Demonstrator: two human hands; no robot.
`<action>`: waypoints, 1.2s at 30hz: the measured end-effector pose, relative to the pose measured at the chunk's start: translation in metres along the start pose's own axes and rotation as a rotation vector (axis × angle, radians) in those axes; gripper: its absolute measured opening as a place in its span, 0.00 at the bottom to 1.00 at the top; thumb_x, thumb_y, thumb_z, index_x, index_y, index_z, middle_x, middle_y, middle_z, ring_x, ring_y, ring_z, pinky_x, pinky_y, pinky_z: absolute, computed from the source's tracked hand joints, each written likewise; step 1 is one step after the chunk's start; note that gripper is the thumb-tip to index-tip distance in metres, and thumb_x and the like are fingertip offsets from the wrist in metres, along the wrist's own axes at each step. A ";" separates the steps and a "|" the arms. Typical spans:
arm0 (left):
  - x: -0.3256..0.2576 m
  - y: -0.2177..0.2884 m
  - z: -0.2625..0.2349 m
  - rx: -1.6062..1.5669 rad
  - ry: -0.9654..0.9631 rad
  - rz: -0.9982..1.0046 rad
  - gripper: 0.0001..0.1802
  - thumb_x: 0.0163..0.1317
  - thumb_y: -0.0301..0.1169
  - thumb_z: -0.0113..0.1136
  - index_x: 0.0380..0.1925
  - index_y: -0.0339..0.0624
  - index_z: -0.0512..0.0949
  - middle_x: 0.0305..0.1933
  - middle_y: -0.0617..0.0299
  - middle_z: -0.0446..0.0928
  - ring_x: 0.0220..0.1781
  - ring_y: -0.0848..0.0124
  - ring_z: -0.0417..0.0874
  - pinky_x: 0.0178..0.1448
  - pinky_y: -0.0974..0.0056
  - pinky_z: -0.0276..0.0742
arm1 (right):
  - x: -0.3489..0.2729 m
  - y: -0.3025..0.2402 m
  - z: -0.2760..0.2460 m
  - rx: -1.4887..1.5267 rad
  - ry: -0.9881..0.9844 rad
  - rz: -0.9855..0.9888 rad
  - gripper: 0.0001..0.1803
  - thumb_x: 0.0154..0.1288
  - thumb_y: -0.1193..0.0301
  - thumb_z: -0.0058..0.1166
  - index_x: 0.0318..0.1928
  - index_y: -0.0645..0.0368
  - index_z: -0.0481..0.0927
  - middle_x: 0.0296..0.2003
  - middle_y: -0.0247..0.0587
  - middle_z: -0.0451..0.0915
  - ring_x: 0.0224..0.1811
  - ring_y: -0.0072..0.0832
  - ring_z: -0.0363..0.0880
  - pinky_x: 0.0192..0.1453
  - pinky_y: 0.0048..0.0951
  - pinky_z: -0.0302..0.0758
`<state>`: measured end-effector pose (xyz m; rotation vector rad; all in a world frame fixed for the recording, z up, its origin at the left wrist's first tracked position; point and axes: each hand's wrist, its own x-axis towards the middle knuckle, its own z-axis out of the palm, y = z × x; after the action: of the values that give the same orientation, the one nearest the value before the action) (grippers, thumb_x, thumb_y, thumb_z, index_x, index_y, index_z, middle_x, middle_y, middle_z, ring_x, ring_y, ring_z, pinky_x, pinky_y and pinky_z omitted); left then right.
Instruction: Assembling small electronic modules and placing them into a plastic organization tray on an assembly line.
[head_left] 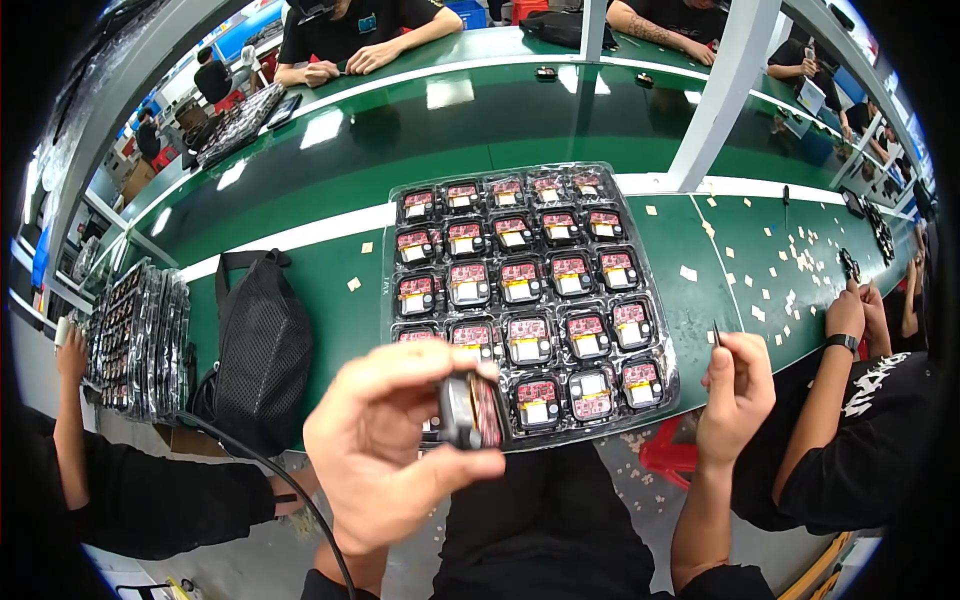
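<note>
My left hand (pixel 385 450) grips a small black electronic device housing (pixel 462 412) by its edges, tilted on its side. Part of a red circuit board shows on its right face. Below both lies a clear plastic tray (pixel 662 330) with rows of similar open black housings (pixel 520 282), each with a red board and a pale rectangle inside. To the right of the tray my right hand (pixel 738 395) is closed, fingertips pinched on a thin dark pointed tool (pixel 716 336), which looks like tweezers. Most of that tool is hidden in the fingers.
A black mesh bag (pixel 265 345) and stacked filled trays (pixel 140 340) stand left. Small pale squares (pixel 790 270) lie scattered on the green bench at right. A grey post (pixel 725 95) rises behind the tray. A co-worker's hands (pixel 858 310) work at right; other people sit across the conveyor (pixel 400 130).
</note>
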<state>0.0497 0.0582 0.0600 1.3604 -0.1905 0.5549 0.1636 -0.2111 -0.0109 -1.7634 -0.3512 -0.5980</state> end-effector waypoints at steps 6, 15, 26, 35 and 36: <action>0.110 -0.032 0.006 0.597 -0.171 -0.078 0.16 0.56 0.19 0.69 0.43 0.36 0.76 0.51 0.62 0.76 0.47 0.74 0.80 0.53 0.66 0.82 | 0.007 0.055 0.000 0.126 -0.051 0.311 0.08 0.72 0.73 0.57 0.45 0.66 0.80 0.29 0.28 0.74 0.25 0.12 0.68 0.28 0.16 0.65; 0.174 -0.098 -0.004 1.330 -0.261 0.211 0.12 0.54 0.31 0.72 0.32 0.38 0.78 0.34 0.55 0.79 0.36 0.56 0.82 0.41 0.56 0.77 | 0.004 0.050 0.002 0.085 -0.073 0.280 0.06 0.70 0.76 0.58 0.41 0.69 0.81 0.32 0.31 0.75 0.25 0.12 0.69 0.27 0.17 0.65; 0.171 -0.106 -0.002 1.543 -0.379 0.234 0.19 0.60 0.45 0.67 0.35 0.38 0.88 0.33 0.53 0.81 0.42 0.54 0.81 0.49 0.52 0.77 | 0.005 0.048 0.002 0.019 -0.096 0.224 0.06 0.68 0.77 0.60 0.41 0.69 0.82 0.31 0.31 0.75 0.26 0.12 0.66 0.28 0.17 0.62; 0.151 -0.076 -0.009 1.269 -0.272 0.255 0.23 0.64 0.40 0.65 0.53 0.34 0.79 0.55 0.47 0.78 0.59 0.51 0.77 0.64 0.54 0.72 | 0.006 0.045 0.001 0.005 -0.127 0.238 0.06 0.68 0.77 0.60 0.41 0.69 0.82 0.31 0.31 0.75 0.26 0.12 0.65 0.29 0.18 0.61; 0.144 -0.066 -0.016 1.213 -0.210 0.260 0.23 0.64 0.40 0.65 0.52 0.33 0.79 0.54 0.47 0.78 0.58 0.51 0.77 0.63 0.53 0.73 | 0.006 0.043 0.002 0.021 -0.128 0.243 0.06 0.68 0.77 0.60 0.41 0.69 0.82 0.32 0.31 0.75 0.26 0.12 0.65 0.29 0.18 0.61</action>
<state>0.2025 0.1046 0.0628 2.6021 -0.2080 0.7876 0.1916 -0.2210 -0.0430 -1.7956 -0.2251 -0.3084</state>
